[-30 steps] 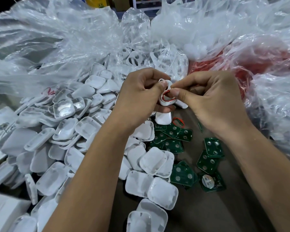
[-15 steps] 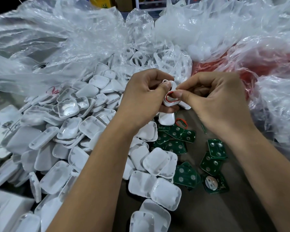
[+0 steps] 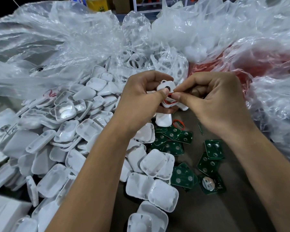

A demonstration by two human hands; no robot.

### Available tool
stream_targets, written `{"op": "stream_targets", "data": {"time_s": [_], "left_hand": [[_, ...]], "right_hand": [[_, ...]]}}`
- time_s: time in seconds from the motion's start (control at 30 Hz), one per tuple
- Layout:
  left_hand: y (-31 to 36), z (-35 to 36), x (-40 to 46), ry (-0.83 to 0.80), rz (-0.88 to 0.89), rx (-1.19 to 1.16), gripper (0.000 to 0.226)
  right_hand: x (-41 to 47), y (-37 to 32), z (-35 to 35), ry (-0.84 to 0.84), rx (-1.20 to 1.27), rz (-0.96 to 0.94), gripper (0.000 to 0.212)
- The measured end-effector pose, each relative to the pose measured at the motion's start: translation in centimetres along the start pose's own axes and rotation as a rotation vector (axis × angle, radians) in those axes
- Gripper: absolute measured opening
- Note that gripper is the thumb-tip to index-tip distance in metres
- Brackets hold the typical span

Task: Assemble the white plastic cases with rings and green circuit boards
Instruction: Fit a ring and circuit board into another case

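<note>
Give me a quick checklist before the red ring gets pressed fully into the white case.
1. Left hand grips the white case: ok.
2. Right hand pinches the red ring at the case edge: ok.
3. Ring seated all the way round: cannot tell, fingers hide part of it.
4. Green circuit boards lie on the table for the following step: ok.
5. Spare red ring lies on the table: ok.
</note>
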State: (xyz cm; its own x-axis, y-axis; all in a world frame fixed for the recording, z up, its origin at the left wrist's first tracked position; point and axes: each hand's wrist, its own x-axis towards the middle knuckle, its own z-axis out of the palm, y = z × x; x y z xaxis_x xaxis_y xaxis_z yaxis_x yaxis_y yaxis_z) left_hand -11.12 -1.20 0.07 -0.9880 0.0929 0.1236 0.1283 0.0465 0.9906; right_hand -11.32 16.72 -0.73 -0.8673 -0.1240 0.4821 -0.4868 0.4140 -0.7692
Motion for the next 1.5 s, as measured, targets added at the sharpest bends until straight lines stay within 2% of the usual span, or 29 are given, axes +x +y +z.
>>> {"op": "stream_targets", "data": {"time_s": [0.1,0.23,0.43,0.8,0.93,1.2,1.4,1.5], "left_hand": [[-0.1,0.1,0.2,0.007,0.002,-0.02,0.024],[-0.4,0.4,0.3,0.009,0.016,0.019,0.024],[-0.5,0.2,0.0,0.002,0.071,0.083,0.025],[-0.9,0.9,0.0,-0.013,0.102,0.169,0.031],[-0.7,0.7,0.1,-0.018,0.122,0.114,0.032],[-0.3,0.3,-0.1,-0.106,0.208,0.008,0.038],[-0.3,0.1,0.0,-0.115,0.23,-0.037,0.049],[-0.3,0.1,-0.1,-0.06,0.237,-0.053,0.04]], "right_hand": [[0.1,0.3,0.1,0.036,-0.033,-0.05,0.012],[0.2,0.4,0.0,0.003,-0.108,-0.091,0.012],[0.3,0.7,-0.3,-0.073,0.003,-0.011,0.014],[0.4,0.7,-1.0,-0.138,-0.007,0.061,0.013],[0.4,1.0,-0.7,-0.062,0.15,0.146,0.025],[0.4,1.6,-1.3,-0.19,0.494,0.323,0.031],[0.3,1.1,-1.2,-0.189,0.676,0.262,0.019],[0.4,1.2,-1.1,-0.169,0.666,0.221,0.02]]}}
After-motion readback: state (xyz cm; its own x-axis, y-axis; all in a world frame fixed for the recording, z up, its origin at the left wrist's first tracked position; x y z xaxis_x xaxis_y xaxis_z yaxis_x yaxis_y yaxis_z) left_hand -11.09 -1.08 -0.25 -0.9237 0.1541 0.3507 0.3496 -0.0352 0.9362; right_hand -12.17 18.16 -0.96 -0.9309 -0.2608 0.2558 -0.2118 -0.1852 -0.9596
